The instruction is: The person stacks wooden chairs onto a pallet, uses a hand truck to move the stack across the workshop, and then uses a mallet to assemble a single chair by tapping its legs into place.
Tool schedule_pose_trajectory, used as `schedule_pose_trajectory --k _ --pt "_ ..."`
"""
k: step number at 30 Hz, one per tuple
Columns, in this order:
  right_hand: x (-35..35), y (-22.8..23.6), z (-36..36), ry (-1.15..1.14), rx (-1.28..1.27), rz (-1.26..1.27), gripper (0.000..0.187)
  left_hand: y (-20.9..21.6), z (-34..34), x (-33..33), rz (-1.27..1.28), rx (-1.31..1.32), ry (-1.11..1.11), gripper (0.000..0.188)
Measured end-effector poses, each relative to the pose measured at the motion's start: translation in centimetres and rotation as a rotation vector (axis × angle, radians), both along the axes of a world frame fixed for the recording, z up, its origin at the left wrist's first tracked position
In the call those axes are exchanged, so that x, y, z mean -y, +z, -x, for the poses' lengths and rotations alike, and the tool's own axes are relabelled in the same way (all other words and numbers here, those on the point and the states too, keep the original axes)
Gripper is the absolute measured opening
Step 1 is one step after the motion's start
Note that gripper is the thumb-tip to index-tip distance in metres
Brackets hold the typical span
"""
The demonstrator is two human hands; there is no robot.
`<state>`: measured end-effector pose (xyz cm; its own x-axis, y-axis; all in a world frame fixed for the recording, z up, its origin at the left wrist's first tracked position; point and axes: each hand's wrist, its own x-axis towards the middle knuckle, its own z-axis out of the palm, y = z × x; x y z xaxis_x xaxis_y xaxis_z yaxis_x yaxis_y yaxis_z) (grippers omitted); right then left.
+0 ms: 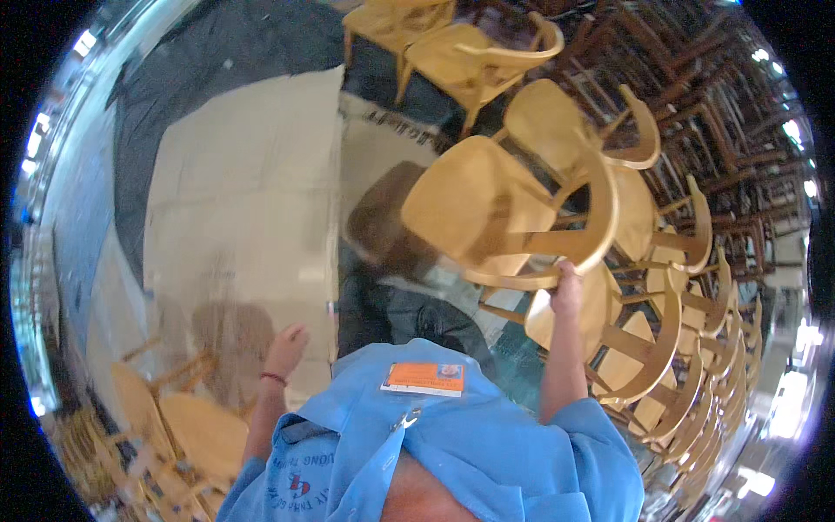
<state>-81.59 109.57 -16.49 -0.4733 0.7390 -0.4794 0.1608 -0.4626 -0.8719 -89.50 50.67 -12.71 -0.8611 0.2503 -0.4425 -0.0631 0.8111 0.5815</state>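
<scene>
My right hand [567, 291] is wrapped round the curved backrest of a light wooden chair [457, 196]. This chair is tilted, its rounded seat toward the middle of the view and its shadow falling to the left. Apart from it, my left hand [290, 346] hangs over a flat sheet of brown cardboard [243, 183]. Its fingers look curled in, slightly blurred, and nothing shows in them. Close behind the held chair stands another chair [546, 117] of the same kind.
Rows of similar light chairs [648, 370] crowd the right side. More chairs [474, 61] stand at the far end, and others [196, 426] at the lower left. Dark wooden frames [696, 96] are stacked at the far right. Black sheeting [235, 48] borders the cardboard.
</scene>
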Motion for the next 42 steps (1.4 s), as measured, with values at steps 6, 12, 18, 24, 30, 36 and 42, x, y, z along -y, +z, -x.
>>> schedule_pose_trajectory --k 6,12,18,24,30,36,42 --pt "7.2 3.1 9.2 -0.041 -0.056 -0.138 0.055 -0.6 11.0 -22.3 -0.531 0.244 -0.231 0.055" --pt "9.2 6.5 12.6 0.274 0.032 -0.374 0.069 5.6 16.2 -30.4 0.082 -0.076 -0.600 0.060" --pt "-2.5 9.6 23.5 0.279 -0.029 -0.130 0.082 -0.1 17.7 -26.7 -0.005 -0.221 0.037 0.052" --pt "-11.9 7.4 31.2 0.451 -0.199 0.079 0.070 1.7 16.9 -29.3 -0.802 0.486 0.849 0.058" --pt "-8.9 5.0 32.5 0.491 -0.347 -0.532 0.053 -2.8 16.8 -28.2 -1.067 0.493 1.120 0.026" --pt "-2.4 7.7 35.4 0.676 -0.412 -0.073 0.051 -4.4 15.0 -21.7 -1.175 0.393 1.324 0.014" --pt "17.2 25.4 40.5 0.971 -0.389 0.049 0.061 4.2 14.4 -11.1 -1.509 0.541 1.336 0.020"
